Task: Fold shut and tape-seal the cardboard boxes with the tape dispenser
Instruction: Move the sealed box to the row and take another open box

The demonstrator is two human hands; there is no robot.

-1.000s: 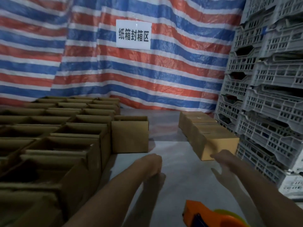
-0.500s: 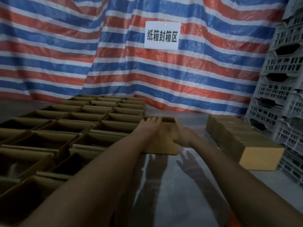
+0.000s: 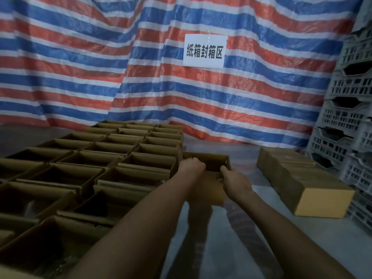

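Left hand (image 3: 191,165), right hand (image 3: 237,181) now grip the open box (image 3: 213,163)

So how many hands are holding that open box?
2. The left hand grips the open box at its near-left rim, the right hand at its near-right.

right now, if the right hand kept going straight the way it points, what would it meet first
The right hand grips the near wall of the open box and points forward into it. Going on, it would probably meet that box's far wall first, though depth inside is unclear.
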